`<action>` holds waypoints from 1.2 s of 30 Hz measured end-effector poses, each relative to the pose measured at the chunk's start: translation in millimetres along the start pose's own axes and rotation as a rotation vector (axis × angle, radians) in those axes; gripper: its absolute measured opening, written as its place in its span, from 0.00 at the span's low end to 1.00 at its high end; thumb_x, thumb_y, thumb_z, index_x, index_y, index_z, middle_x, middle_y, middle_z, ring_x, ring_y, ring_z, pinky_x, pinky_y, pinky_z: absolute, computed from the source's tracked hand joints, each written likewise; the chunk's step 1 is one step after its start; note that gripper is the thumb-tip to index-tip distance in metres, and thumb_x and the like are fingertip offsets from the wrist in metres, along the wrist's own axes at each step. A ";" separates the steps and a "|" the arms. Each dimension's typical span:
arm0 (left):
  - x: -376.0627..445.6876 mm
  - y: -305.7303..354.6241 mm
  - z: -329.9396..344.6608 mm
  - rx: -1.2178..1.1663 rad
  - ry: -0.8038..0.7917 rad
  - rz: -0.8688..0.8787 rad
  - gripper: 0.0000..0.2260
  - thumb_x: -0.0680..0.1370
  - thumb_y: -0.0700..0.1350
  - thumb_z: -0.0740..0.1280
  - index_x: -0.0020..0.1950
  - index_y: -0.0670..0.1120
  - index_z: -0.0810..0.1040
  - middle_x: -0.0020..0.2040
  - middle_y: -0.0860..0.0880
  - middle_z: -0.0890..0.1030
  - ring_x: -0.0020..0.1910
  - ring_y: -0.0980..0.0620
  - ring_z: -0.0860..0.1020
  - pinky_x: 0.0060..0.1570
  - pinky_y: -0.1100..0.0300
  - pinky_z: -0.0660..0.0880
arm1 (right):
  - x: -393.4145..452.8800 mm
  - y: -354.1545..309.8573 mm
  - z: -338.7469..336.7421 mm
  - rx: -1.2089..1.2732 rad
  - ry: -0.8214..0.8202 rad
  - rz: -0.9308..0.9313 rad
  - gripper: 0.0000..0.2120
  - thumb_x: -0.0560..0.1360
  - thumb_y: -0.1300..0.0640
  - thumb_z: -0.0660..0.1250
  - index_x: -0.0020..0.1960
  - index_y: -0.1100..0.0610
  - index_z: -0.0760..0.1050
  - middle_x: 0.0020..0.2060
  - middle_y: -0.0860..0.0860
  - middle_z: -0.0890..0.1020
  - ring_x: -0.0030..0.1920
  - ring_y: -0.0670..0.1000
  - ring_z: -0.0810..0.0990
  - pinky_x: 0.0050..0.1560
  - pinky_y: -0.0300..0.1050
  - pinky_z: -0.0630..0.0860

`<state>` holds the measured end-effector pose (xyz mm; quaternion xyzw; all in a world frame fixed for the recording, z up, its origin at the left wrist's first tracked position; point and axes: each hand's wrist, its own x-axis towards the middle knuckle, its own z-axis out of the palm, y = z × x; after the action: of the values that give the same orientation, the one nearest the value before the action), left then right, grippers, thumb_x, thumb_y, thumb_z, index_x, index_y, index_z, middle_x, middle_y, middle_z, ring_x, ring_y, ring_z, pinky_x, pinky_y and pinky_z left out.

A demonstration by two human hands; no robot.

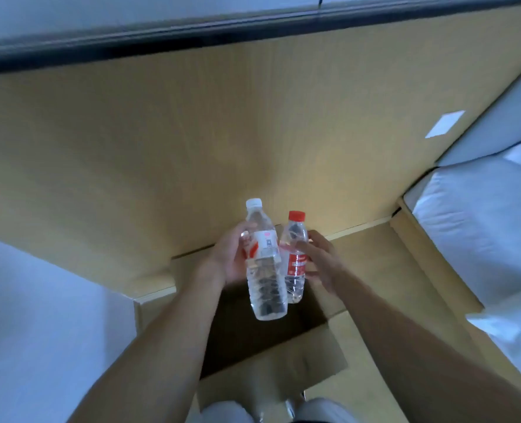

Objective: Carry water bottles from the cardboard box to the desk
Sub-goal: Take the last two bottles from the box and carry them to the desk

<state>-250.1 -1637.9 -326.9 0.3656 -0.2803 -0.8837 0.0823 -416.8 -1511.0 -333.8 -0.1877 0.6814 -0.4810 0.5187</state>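
The left grip (227, 257) holds a white-capped bottle (264, 270), the right grip (320, 261) a red-capped bottle (296, 257), above the open cardboard box (375, 270); the bare desk (222, 132) lies ahead, a white bed (482, 224) to the right.

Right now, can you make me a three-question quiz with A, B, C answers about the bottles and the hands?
1. Where are the two bottles?
A. lying on the desk
B. held up over the open cardboard box
C. on the bed

2. What colour is the cap on the smaller bottle?
A. red
B. green
C. black

3. What is the left hand doing?
A. hanging empty
B. pressing a box flap
C. holding the white-capped bottle

Answers:
B, both hang above the cardboard box, in front of the desk.
A, the smaller bottle has a red top.
C, the left hand wraps the white-capped bottle; the right hand holds the other.
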 end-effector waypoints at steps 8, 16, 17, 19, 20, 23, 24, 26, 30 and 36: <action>4.1 -4.4 90.9 0.272 -0.206 -0.103 0.17 0.69 0.38 0.69 0.57 0.41 0.77 0.46 0.41 0.80 0.43 0.44 0.81 0.50 0.50 0.80 | -82.9 -1.6 -61.1 0.109 0.275 -0.032 0.13 0.75 0.50 0.71 0.59 0.50 0.76 0.52 0.53 0.84 0.53 0.55 0.83 0.54 0.57 0.77; 8.5 -87.3 206.7 0.593 -0.204 -0.071 0.18 0.71 0.46 0.78 0.56 0.44 0.76 0.49 0.42 0.79 0.46 0.43 0.81 0.51 0.46 0.79 | -179.9 36.2 -137.6 0.323 0.578 -0.034 0.15 0.74 0.49 0.72 0.58 0.53 0.77 0.54 0.56 0.84 0.57 0.58 0.82 0.62 0.63 0.75; 7.3 -103.2 220.0 0.613 -0.233 -0.085 0.16 0.71 0.46 0.78 0.54 0.44 0.77 0.47 0.42 0.79 0.44 0.43 0.81 0.47 0.48 0.78 | -194.4 44.3 -146.1 0.354 0.612 -0.039 0.15 0.74 0.49 0.72 0.59 0.53 0.77 0.54 0.57 0.84 0.56 0.58 0.82 0.62 0.63 0.74; 3.3 -136.2 246.6 0.687 -0.271 -0.114 0.18 0.72 0.48 0.77 0.56 0.45 0.76 0.47 0.44 0.79 0.42 0.44 0.79 0.42 0.53 0.74 | -225.9 64.6 -164.0 0.419 0.680 -0.053 0.15 0.75 0.49 0.72 0.59 0.53 0.77 0.54 0.58 0.83 0.55 0.57 0.82 0.62 0.63 0.75; 0.8 -154.3 260.3 0.732 -0.292 -0.116 0.19 0.72 0.49 0.77 0.58 0.45 0.76 0.48 0.45 0.79 0.41 0.45 0.79 0.38 0.56 0.73 | -243.3 76.2 -174.0 0.446 0.715 -0.061 0.15 0.75 0.49 0.72 0.58 0.53 0.77 0.54 0.58 0.83 0.54 0.57 0.82 0.61 0.63 0.75; -11.5 -212.5 303.4 0.806 -0.391 -0.132 0.21 0.72 0.50 0.78 0.61 0.47 0.76 0.53 0.42 0.81 0.47 0.41 0.83 0.42 0.48 0.79 | -301.4 113.5 -204.9 0.525 0.807 -0.089 0.14 0.75 0.48 0.72 0.57 0.52 0.77 0.51 0.56 0.84 0.51 0.56 0.83 0.56 0.59 0.79; -17.5 -233.4 318.1 0.826 -0.410 -0.142 0.21 0.72 0.50 0.78 0.61 0.48 0.76 0.56 0.41 0.82 0.50 0.38 0.84 0.44 0.42 0.81 | -321.8 126.7 -215.1 0.561 0.840 -0.095 0.13 0.75 0.48 0.72 0.57 0.52 0.77 0.49 0.54 0.84 0.49 0.56 0.83 0.54 0.58 0.79; -30.8 -276.9 346.6 0.880 -0.436 -0.149 0.21 0.72 0.51 0.77 0.60 0.47 0.76 0.58 0.40 0.82 0.54 0.36 0.83 0.44 0.38 0.81 | -363.0 153.2 -235.4 0.632 0.908 -0.100 0.14 0.75 0.48 0.72 0.58 0.53 0.77 0.46 0.53 0.84 0.47 0.55 0.83 0.52 0.56 0.79; -59.7 -364.3 402.8 0.942 -0.461 -0.178 0.19 0.73 0.52 0.76 0.60 0.46 0.77 0.59 0.39 0.82 0.59 0.36 0.81 0.58 0.30 0.74 | -443.9 206.5 -272.4 0.735 1.037 -0.083 0.19 0.74 0.48 0.73 0.60 0.55 0.76 0.45 0.54 0.83 0.44 0.54 0.83 0.47 0.54 0.80; -107.9 -482.6 484.5 1.026 -0.631 -0.294 0.19 0.73 0.51 0.76 0.59 0.47 0.75 0.53 0.41 0.81 0.44 0.41 0.83 0.37 0.47 0.82 | -562.2 274.1 -314.2 0.829 1.169 -0.104 0.19 0.72 0.49 0.76 0.55 0.60 0.79 0.44 0.60 0.84 0.45 0.61 0.83 0.54 0.69 0.79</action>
<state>-479.2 -989.0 -251.5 0.1145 -0.6268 -0.7041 -0.3135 -408.8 -813.9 -271.2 0.2809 0.5993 -0.7460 0.0738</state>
